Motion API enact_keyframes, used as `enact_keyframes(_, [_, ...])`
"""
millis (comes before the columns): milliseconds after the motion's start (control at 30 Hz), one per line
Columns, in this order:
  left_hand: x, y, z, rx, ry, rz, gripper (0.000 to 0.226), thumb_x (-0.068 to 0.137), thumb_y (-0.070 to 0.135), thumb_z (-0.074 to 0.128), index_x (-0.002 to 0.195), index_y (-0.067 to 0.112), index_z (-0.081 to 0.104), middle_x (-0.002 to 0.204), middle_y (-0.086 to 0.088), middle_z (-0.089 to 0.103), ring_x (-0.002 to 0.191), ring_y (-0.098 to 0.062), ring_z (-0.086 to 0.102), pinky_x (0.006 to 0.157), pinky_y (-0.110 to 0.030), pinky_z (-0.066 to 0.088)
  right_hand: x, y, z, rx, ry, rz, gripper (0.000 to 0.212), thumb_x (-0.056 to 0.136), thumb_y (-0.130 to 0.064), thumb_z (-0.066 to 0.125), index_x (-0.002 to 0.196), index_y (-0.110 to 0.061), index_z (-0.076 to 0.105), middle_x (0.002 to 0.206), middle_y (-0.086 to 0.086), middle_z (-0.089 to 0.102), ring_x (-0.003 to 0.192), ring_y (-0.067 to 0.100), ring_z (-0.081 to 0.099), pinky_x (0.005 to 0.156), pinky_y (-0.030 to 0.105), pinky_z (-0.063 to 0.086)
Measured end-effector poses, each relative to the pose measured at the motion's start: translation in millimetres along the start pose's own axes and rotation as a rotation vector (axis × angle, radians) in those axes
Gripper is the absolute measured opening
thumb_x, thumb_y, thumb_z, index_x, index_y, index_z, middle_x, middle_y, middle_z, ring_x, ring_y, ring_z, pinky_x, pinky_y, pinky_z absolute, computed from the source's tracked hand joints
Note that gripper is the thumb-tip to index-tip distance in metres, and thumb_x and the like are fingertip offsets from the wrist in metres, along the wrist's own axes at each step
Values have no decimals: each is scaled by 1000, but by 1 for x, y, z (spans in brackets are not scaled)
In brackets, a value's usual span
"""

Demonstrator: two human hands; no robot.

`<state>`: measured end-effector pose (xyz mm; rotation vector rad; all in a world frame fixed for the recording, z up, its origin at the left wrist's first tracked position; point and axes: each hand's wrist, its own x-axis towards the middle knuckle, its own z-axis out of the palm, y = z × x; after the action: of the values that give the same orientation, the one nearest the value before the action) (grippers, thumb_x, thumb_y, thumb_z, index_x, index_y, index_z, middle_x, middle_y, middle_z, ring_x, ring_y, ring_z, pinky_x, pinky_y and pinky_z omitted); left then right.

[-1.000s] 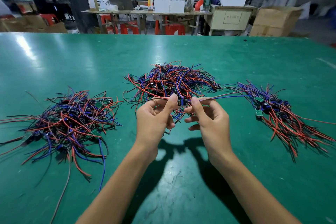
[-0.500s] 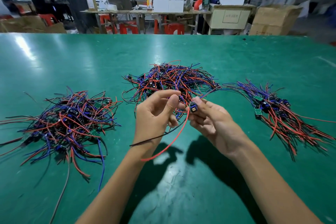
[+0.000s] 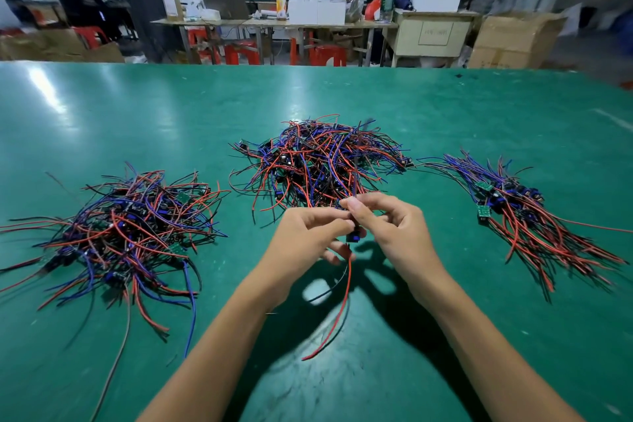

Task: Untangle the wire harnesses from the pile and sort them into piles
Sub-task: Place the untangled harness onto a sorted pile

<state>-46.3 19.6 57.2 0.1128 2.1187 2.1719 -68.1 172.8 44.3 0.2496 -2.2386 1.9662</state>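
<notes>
While both hands hold one wire harness up in the air, a big green table point(image 3: 445, 106) lies under them. Past the grip, on the far side of the hands, sits the big middle pile point(image 3: 318, 161) of red, blue and black wires, all mixed up. Off to the left of the grip lies the left pile point(image 3: 120, 229), wide and messy too. Off to the right of the grip lies the right pile point(image 3: 524, 212), where the wires lie more side by side and small green boards show among them. The three piles sit apart from each other.

The left hand point(image 3: 305, 240) has its fingers curled and pinches the held harness point(image 3: 346, 298) from the left side. The right hand point(image 3: 394, 226) pinches it from the right, with thumb and fingertips bent around it. The two hands meet at one spot, fingertips almost touching. Right at the grip sits a small blue plug point(image 3: 352, 236). Below the grip, a red wire and a black wire hang down toward the person, above the dark shadow of the hands.
</notes>
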Motion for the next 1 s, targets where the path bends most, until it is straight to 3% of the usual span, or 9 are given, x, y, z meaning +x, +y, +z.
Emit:
enact_keyframes(67, [-1,1,3,-18,-8,-12,31,94,4,63,79,24,81,80,-1,77,55,-17,69,50,-21,53,-1,-2,4,34,-53,-11,16,98,-22,66,90,-25,80,92,-4,78,77,7,68,71,20,54])
enact_keyframes(200, [-4,1,9,-63,-8,-2,21,97,11,64,86,18,80,83,0,77,53,-17,68,51,-24,56,-3,-7,8,117,-67,35,25,101,-10,57,87,-16,78,77,-5,74,66,1,62,59,13,48])
enact_keyframes(367, [-5,-1,12,-33,77,31,21,91,1,64,78,6,80,73,-5,75,50,-21,70,47,-21,53,-5,-6,15,130,28,90,30,97,-9,57,75,-17,75,72,-3,71,67,7,61,61,22,52])
enact_keyframes(467, [-5,0,8,7,69,33,25,88,-3,64,71,7,80,66,-9,73,48,-22,70,45,-20,50,-7,-1,26,97,106,124,29,93,-14,59,67,-20,68,68,-6,64,68,13,55,64,29,47])
enact_keyframes(600, [-5,0,3,95,-14,-14,13,87,2,69,79,-1,80,71,-14,76,52,-24,71,47,-21,51,-6,2,28,171,156,236,29,92,-14,55,66,-21,65,70,-1,59,55,12,47,41,20,38])
enact_keyframes(700, [-7,2,1,138,-74,-39,13,85,1,68,80,-2,79,73,-15,76,51,-23,71,46,-20,50,-6,1,26,203,162,284,27,93,-13,52,70,-18,64,68,2,57,43,9,43,36,17,33])
enact_keyframes(867, [-10,5,-3,205,-257,-82,13,87,4,70,85,-6,78,76,-15,77,50,-21,70,51,-23,53,3,-3,13,284,284,408,24,96,-14,48,77,-18,61,68,-5,65,52,13,48,39,20,36])
enact_keyframes(1000, [-11,8,-9,237,-383,-86,14,90,7,69,87,-2,79,80,-14,78,52,-19,70,53,-21,53,10,2,1,743,143,604,25,97,-17,42,75,-23,53,65,-8,59,53,11,48,56,26,35])
